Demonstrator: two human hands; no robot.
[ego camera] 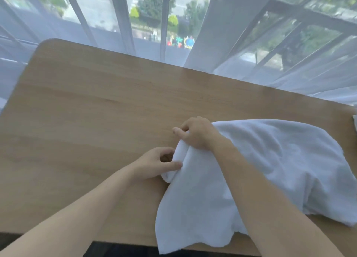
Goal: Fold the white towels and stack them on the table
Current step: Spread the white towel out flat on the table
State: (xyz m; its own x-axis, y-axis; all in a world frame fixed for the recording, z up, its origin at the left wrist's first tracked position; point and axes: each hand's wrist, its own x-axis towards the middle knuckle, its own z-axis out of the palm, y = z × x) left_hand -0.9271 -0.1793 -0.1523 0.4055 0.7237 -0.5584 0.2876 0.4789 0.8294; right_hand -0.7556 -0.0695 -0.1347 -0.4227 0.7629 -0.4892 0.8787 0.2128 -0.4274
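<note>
Your left hand (154, 165) pinches the bunched end of the rumpled white cloth towel (270, 166), thumb pressed on the fold. Your right hand (195, 133) grips the same bunch just beyond it, fingers curled into the fabric. The towel sprawls over the light wooden table (87, 106) toward its right edge, one corner draping off the near edge.
</note>
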